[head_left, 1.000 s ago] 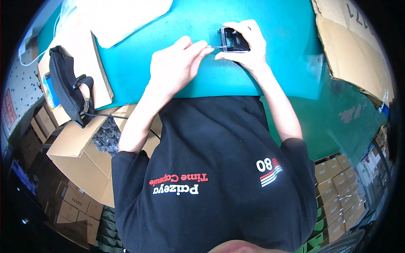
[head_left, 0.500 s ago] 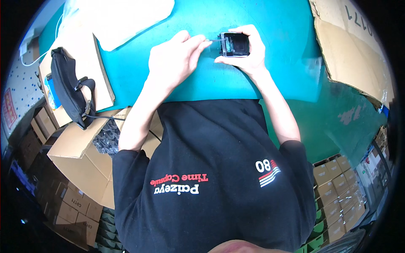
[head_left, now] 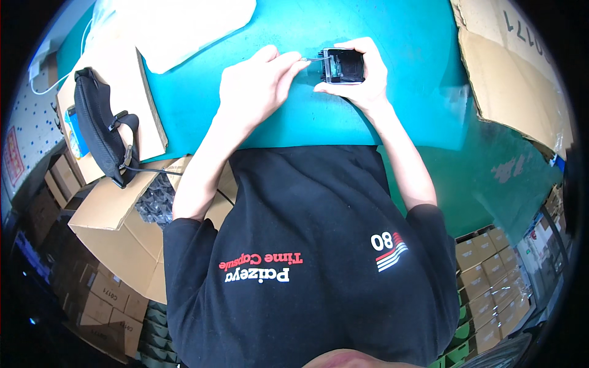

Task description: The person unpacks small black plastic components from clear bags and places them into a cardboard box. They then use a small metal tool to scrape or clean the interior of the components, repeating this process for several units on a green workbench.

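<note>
My right hand point(head_left: 373, 76) grips a small black square housing point(head_left: 350, 64) from its right side, thumb and fingers at its near and far edges. The housing's open side faces up, with a clear strip along its left edge and a bit of greenish board inside. My left hand point(head_left: 254, 83) is closed in a pinch on a thin pale wire-like piece point(head_left: 314, 59), whose far end reaches over the housing's left edge. Whether this is a wire or a slim tool I cannot make out. Both hands are above the green work surface point(head_left: 282, 126).
A white plastic bag point(head_left: 190, 27) lies at the far left. Beside it, a black padded pouch with a strap point(head_left: 98, 126) rests on cardboard. An open carton point(head_left: 116, 227) with dark parts stands below left; a large cardboard flap point(head_left: 509, 73) is at right. Stacked boxes point(head_left: 488, 270) fill the lower right.
Both hands and the housing have shifted very slightly to the right and nearer. The thin piece shows more plainly between my left fingertips and the housing. Both grips stay as they were.
</note>
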A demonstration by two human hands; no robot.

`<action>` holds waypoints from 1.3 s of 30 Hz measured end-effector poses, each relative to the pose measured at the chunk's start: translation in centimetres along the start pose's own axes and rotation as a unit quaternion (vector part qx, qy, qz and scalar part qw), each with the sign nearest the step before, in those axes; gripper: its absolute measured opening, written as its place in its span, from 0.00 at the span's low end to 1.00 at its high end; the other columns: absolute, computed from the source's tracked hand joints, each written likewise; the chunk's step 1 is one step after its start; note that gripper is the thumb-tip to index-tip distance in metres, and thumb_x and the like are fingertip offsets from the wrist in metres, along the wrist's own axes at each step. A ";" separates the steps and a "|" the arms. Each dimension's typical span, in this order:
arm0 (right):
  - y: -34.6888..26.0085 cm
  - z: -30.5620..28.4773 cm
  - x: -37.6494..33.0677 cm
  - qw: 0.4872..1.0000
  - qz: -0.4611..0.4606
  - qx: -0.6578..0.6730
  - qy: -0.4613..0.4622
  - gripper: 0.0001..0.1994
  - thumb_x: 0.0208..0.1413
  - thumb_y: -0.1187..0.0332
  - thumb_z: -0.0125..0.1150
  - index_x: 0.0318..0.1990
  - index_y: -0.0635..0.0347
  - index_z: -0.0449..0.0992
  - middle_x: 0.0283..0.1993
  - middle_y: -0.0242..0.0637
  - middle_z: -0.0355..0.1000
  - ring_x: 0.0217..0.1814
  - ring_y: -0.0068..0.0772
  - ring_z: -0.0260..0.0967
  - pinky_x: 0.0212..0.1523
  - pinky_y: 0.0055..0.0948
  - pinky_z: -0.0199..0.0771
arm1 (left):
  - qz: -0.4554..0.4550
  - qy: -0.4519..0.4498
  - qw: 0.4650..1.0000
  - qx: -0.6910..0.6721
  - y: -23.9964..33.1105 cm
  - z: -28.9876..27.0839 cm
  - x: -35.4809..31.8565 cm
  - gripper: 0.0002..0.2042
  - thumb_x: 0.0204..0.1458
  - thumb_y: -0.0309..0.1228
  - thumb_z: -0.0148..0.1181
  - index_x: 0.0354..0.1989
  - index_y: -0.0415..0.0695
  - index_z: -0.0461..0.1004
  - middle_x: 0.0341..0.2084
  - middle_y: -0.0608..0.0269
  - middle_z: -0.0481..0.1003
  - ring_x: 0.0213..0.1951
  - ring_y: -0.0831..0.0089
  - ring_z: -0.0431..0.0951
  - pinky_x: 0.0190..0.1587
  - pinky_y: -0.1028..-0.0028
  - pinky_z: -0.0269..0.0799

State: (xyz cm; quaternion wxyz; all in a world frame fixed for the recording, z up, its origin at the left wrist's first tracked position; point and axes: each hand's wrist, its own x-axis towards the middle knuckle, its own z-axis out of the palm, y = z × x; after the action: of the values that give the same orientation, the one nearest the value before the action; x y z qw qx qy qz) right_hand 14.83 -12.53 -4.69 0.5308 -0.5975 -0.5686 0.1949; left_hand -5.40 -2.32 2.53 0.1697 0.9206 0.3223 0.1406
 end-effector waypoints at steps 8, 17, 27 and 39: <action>-0.4 -0.1 0.1 1.000 0.012 -0.013 0.000 0.40 0.26 0.55 0.91 0.49 0.57 0.73 0.45 0.37 0.72 0.45 0.35 0.75 0.47 0.33 0.77 | -0.034 0.083 0.995 0.031 -1.3 1.5 1.2 0.07 0.61 0.38 0.63 0.41 0.54 0.83 0.23 0.66 0.72 0.25 0.67 0.77 0.29 0.70 0.73; -2.2 -0.9 0.3 0.994 0.012 -0.102 -0.028 0.39 0.30 0.55 0.87 0.55 0.59 0.80 0.46 0.35 0.73 0.47 0.34 0.74 0.48 0.32 0.76 | -0.114 0.067 0.976 -0.173 0.8 -0.6 -1.2 0.08 0.64 0.34 0.59 0.44 0.47 0.81 0.33 0.61 0.82 0.32 0.63 0.82 0.34 0.71 0.77; -6.8 -0.8 -1.5 0.891 0.093 0.440 0.067 0.46 0.39 0.48 0.84 0.59 0.72 0.70 0.52 0.46 0.72 0.51 0.35 0.72 0.53 0.33 0.74 | -0.119 -0.030 0.923 -0.365 4.8 -4.9 -1.0 0.11 0.64 0.32 0.59 0.51 0.44 0.82 0.34 0.55 0.83 0.31 0.66 0.83 0.36 0.73 0.77; -9.2 -0.9 -1.6 0.854 0.155 0.492 0.064 0.51 0.33 0.42 0.85 0.57 0.75 0.68 0.50 0.46 0.72 0.51 0.35 0.73 0.54 0.34 0.76 | -0.031 -0.029 0.950 -0.310 5.5 -6.7 -1.6 0.11 0.63 0.27 0.59 0.52 0.43 0.82 0.37 0.57 0.83 0.36 0.70 0.84 0.40 0.74 0.77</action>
State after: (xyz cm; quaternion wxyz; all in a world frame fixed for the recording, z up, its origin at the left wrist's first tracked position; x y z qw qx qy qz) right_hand 10.81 -16.24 2.97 0.7534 -0.3500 -0.2632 0.4906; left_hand -6.06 -5.89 10.52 0.4605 0.8159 0.2860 0.2011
